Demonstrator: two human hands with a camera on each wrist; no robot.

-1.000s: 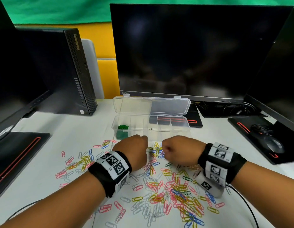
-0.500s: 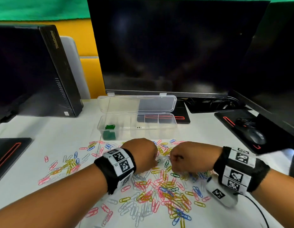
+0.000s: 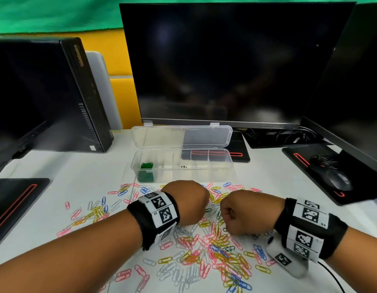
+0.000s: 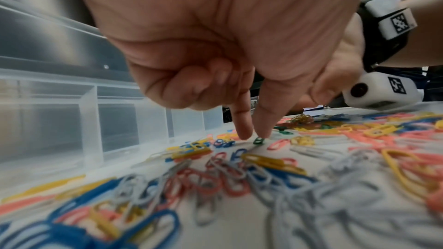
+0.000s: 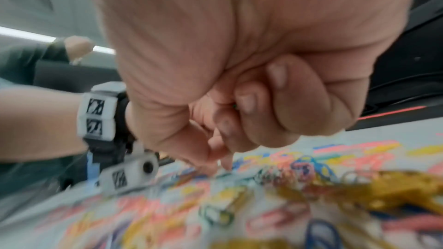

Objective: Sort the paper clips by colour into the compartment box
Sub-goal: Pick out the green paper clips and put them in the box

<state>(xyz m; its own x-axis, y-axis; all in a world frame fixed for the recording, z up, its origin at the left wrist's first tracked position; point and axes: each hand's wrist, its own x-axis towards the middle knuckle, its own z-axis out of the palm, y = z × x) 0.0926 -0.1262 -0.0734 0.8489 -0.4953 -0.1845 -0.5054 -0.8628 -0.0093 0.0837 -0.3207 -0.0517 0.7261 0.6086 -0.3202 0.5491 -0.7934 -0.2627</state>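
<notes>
- The left hand (image 3: 186, 203) hangs low over the paper clips (image 3: 204, 250), back upward, its index finger and thumb (image 4: 264, 120) pointing down at a green clip (image 4: 258, 140) on the counter (image 3: 67, 172), tips touching or nearly touching it; the other fingers curl into the palm.
- The right hand (image 3: 244, 212) sits just right of it, balled into a fist; a speck of green shows between its curled fingers (image 5: 246, 101), though I cannot tell what it holds.
- The compartment box (image 3: 182, 163) lies open beyond both hands, green clips (image 3: 146, 166) in its leftmost compartment.
- A monitor (image 3: 225, 64) stands behind, a mouse (image 3: 339, 180) at far right.
</notes>
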